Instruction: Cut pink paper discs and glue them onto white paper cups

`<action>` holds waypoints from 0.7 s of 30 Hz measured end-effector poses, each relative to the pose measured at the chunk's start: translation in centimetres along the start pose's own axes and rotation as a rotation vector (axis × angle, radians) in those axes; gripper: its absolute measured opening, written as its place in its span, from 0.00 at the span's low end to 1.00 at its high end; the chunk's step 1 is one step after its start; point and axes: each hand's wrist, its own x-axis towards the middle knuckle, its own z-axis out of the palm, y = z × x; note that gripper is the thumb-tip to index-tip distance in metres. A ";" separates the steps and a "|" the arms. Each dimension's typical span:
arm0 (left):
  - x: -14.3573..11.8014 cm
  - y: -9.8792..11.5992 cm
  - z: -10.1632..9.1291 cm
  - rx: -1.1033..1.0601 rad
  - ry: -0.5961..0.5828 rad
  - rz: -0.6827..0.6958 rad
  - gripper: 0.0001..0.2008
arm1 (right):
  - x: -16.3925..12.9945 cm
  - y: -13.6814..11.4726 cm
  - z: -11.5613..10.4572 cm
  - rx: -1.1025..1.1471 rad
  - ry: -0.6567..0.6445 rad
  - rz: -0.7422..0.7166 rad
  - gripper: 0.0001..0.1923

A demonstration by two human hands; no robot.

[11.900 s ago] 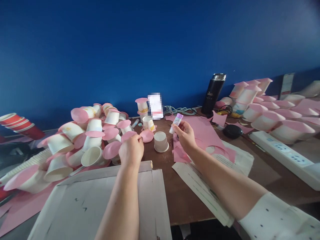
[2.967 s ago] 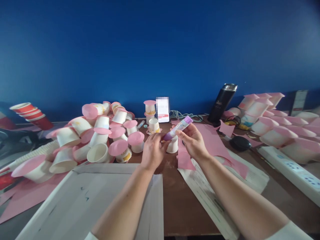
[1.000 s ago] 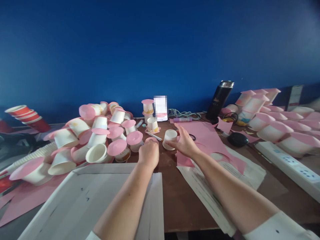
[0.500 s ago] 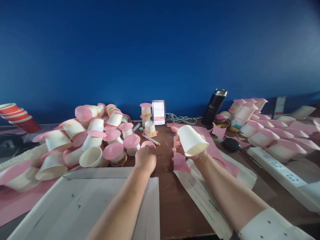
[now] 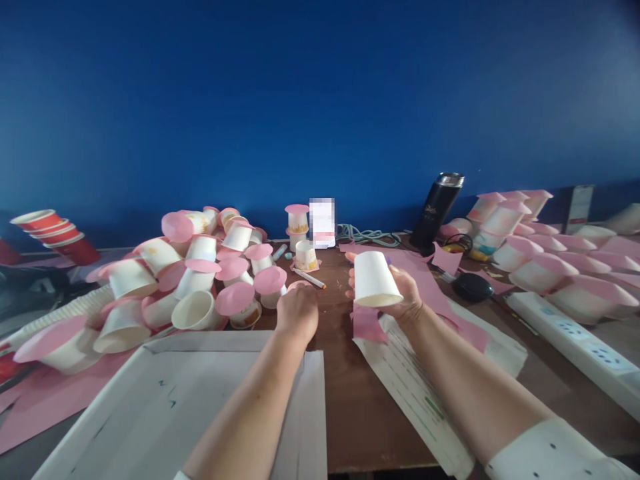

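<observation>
My right hand (image 5: 409, 293) is wrapped round a plain white paper cup (image 5: 375, 277), raised over the table with its wide rim down and its narrow end up. My left hand (image 5: 299, 312) is closed in a fist, knuckles up, left of that cup. Just beyond its knuckles the edge of a pink paper disc (image 5: 300, 285) shows. The fingertips and whatever they hold are hidden. Ahead lies a marker (image 5: 309, 278), near a small patterned cup (image 5: 305, 255) standing on a pink piece.
Paper cups with pink discs (image 5: 235, 299) are heaped at left behind a white box lid (image 5: 200, 340). Stacked red cups (image 5: 65, 237) lean far left. On the right are a black flask (image 5: 436, 210), a power strip (image 5: 575, 333), a black mouse (image 5: 471, 287) and more pink-topped cups (image 5: 543, 272).
The view has swung slightly left. My right hand has turned the white cup more upright, rim down. My left fist stays closed in about the same place.
</observation>
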 end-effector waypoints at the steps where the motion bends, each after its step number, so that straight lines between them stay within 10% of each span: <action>1: 0.0 -0.1 0.0 -0.029 0.049 0.000 0.14 | 0.0 0.0 -0.1 -0.040 0.022 -0.001 0.37; 12: 0.7 -0.8 -0.1 -0.663 0.771 0.175 0.05 | 0.6 0.4 0.2 -0.406 0.078 0.024 0.29; 21: 1.6 -1.1 -0.5 -1.437 0.628 -0.064 0.12 | 1.3 3.1 2.6 -1.051 0.165 -0.158 0.28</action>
